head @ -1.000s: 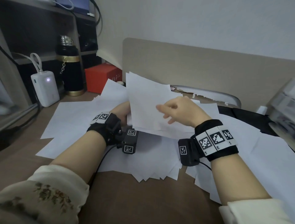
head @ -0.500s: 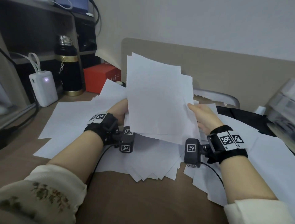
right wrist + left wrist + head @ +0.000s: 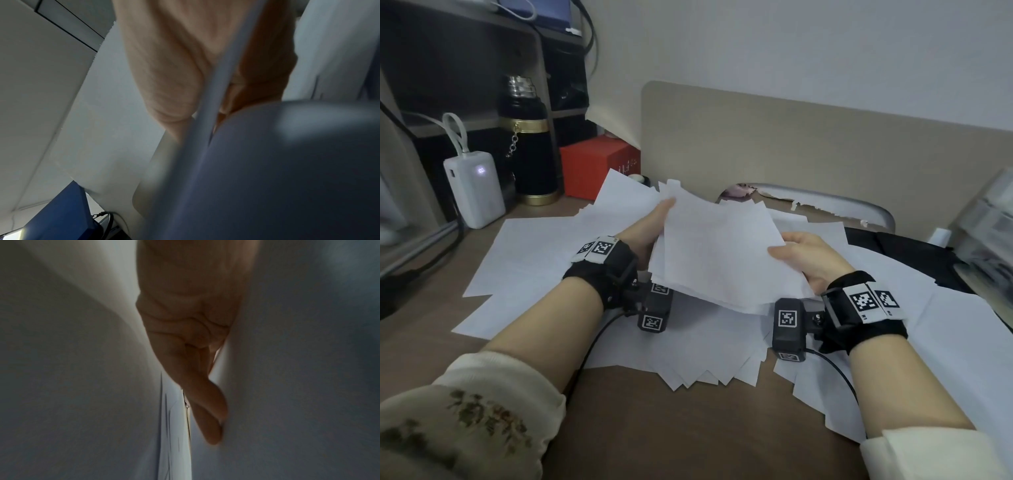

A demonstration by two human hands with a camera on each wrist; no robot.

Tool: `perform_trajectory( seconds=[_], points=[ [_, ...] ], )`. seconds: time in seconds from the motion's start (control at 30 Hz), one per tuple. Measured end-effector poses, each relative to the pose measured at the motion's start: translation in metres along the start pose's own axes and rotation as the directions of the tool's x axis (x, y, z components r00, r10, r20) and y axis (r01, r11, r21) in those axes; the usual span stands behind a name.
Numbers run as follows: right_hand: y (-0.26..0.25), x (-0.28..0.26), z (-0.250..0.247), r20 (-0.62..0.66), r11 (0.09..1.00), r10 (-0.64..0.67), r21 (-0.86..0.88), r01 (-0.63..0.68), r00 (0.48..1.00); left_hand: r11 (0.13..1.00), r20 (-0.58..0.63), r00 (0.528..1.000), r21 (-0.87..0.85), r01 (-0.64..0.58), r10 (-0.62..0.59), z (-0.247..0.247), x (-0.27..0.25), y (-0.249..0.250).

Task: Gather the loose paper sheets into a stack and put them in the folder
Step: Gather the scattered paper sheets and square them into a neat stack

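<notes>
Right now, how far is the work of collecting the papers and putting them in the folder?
Partly done. A small stack of sheets is gathered and held above the desk by the left hand and right hand. Many loose sheets remain spread on the desk. No sheets are in a folder yet; I cannot identify a folder clearly.

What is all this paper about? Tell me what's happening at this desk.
A person is gathering loose white paper sheets scattered over the brown wooden desk. The left hand and the right hand hold a small bundle of white sheets by its opposite edges, above the pile. Many sheets lie spread out underneath. No folder can be clearly made out, so nothing is filed yet.
</notes>
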State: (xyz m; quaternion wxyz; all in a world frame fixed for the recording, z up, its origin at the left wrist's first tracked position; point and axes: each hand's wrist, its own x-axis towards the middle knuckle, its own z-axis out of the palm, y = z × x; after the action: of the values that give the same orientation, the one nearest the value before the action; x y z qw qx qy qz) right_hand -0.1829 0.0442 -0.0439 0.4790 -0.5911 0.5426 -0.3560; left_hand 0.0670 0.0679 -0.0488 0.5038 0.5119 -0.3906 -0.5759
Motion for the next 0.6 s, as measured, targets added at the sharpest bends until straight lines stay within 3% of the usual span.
perform_trajectory(
  seconds=[0.1, 0.2, 0.33, 0.43, 0.5, 0.6],
  points=[
    [-0.001, 0.0, 0.001, -0.041, 0.999, -0.044, 0.0, 0.044, 0.998, 0.991, 0.085, 0.996, 0.134, -0.012, 0.001, -0.002, -0.005, 0.001],
    [-0.008, -0.001, 0.003, -0.137, 0.974, -0.222, 0.014, 0.226, 0.965, 0.957, 0.072, 0.984, 0.23, -0.178, 0.166, 0.001, -0.007, 0.01],
    [-0.024, -0.006, 0.006, -0.297, 0.879, -0.465, -0.04, 0.475, 0.834, 0.894, -0.023, 0.906, 0.176, -0.412, 0.422, 0.006, -0.014, 0.027],
    [-0.034, -0.014, 0.01, -0.31, 0.817, -0.562, -0.064, 0.573, 0.767, 0.868, -0.047, 0.868, 0.083, -0.49, 0.495, 0.008, -0.018, 0.034],
    [-0.036, -0.017, 0.013, -0.275, 0.81, -0.579, -0.087, 0.58, 0.767, 0.869, -0.052, 0.87, 0.096, -0.485, 0.491, 0.007, -0.016, 0.033],
    [-0.035, -0.015, 0.014, -0.211, 0.861, -0.508, -0.101, 0.498, 0.835, 0.884, -0.008, 0.895, 0.16, -0.44, 0.447, 0.006, -0.013, 0.026]
  ],
)
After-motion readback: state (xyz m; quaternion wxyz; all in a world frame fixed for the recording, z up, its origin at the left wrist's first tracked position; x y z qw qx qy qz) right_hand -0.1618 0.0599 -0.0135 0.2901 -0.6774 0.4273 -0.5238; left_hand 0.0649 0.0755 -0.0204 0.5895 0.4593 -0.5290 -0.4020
